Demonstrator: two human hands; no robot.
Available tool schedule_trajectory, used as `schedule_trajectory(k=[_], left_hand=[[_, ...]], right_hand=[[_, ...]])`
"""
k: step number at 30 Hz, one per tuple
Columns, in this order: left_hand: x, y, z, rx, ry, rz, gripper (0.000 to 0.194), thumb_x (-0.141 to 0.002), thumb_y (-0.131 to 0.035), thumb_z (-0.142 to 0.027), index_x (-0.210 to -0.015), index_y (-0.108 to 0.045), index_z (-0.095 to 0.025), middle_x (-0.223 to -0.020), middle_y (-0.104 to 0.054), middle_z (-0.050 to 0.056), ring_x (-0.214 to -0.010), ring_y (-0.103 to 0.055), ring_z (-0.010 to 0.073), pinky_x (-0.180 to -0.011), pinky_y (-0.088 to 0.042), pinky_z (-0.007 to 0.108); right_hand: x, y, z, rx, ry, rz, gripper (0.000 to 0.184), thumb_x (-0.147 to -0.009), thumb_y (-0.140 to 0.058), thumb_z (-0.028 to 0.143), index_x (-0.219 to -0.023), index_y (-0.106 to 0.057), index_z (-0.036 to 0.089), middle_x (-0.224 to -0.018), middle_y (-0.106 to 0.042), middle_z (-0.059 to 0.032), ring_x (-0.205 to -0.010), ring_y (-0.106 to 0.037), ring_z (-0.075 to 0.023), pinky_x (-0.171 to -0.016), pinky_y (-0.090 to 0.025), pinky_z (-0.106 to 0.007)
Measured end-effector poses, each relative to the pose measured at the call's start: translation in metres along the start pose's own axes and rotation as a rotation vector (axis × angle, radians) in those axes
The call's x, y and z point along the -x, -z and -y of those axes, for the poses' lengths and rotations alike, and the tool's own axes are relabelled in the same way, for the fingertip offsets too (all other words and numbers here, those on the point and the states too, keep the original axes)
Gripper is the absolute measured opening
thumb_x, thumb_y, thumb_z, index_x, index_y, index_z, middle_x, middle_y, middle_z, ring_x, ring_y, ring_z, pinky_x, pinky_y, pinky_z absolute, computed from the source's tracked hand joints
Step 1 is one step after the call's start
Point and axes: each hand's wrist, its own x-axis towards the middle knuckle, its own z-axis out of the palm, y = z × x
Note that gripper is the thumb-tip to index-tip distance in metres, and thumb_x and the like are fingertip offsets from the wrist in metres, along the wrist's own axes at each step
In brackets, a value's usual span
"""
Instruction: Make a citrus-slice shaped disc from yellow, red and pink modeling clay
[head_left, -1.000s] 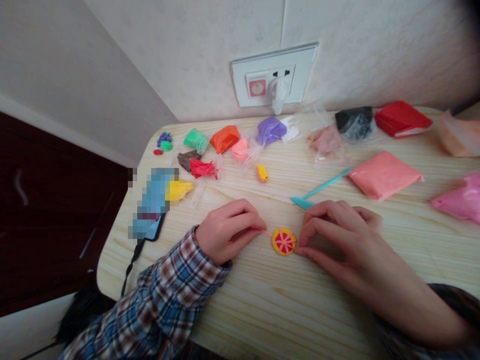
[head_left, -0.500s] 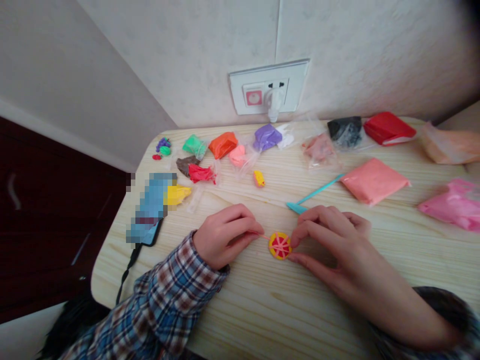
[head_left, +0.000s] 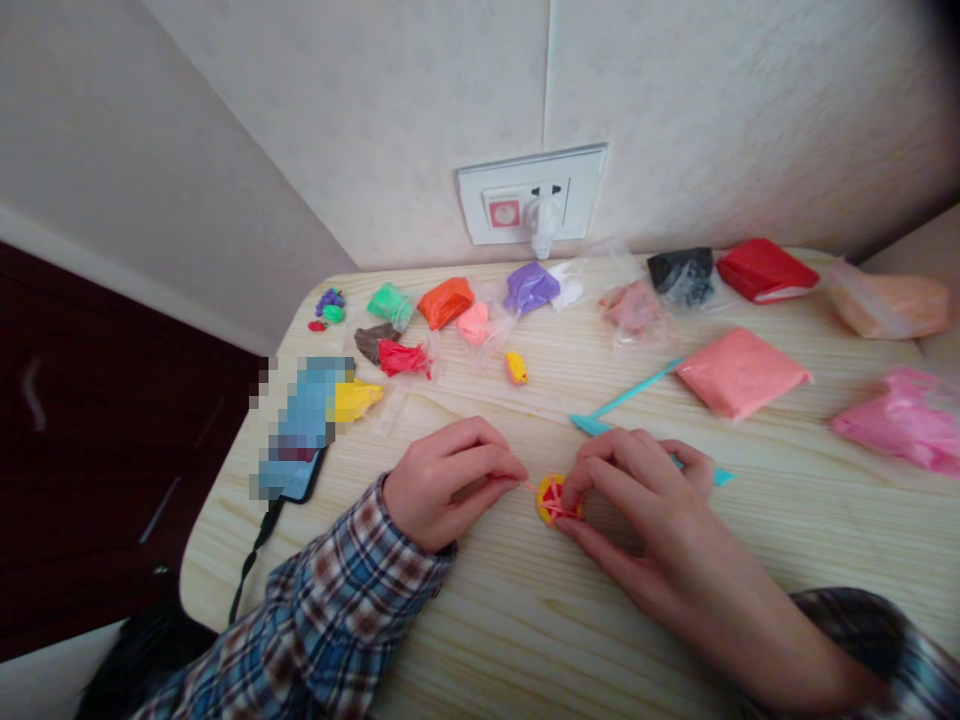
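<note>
A small clay disc (head_left: 550,503), red with a yellow rim and pale pink strips across it, lies on the wooden table. From its left edge a thin pink clay strand (head_left: 530,487) runs to my left hand (head_left: 457,482), whose thumb and fingers pinch its end. Over the disc's right side, my right hand (head_left: 652,510) has thumb and forefinger brought together at the strand, covering part of the disc. Blue modelling tools (head_left: 592,424) lie just beyond the right hand, partly hidden by it. A small yellow and pink clay lump (head_left: 516,368) sits further back.
Bagged clay lines the back, including orange (head_left: 445,302), purple (head_left: 532,288), black (head_left: 681,276) and red (head_left: 766,269). A salmon packet (head_left: 742,372) and a pink bag (head_left: 904,420) are at right. A phone (head_left: 304,430) with a cable is at left, near small clay fruits (head_left: 328,306).
My right hand has shifted left over the disc and now covers more of its right side. My left hand keeps its pinch on the strand. The view has tilted slightly.
</note>
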Motion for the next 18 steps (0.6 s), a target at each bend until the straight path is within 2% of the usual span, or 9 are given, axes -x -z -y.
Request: schedule_trajectory(k=[18], left_hand=[[0.0018, -0.0012, -0.0002, 0.036, 0.006, 0.006, 0.01, -0.082, -0.057, -0.011, -0.084, -0.066, -0.011, -0.078, -0.061, 0.006, -0.071, -0.058, 0.0114, -0.065, -0.05, 0.019]], right_hand=[[-0.0013, -0.0006, 0.0014, -0.039, -0.029, -0.047, 0.011, -0.083, -0.049, 0.019, -0.075, -0.055, 0.024, -0.081, -0.058, 0.0011, -0.08, -0.054, -0.0155, -0.078, -0.029, -0.034]])
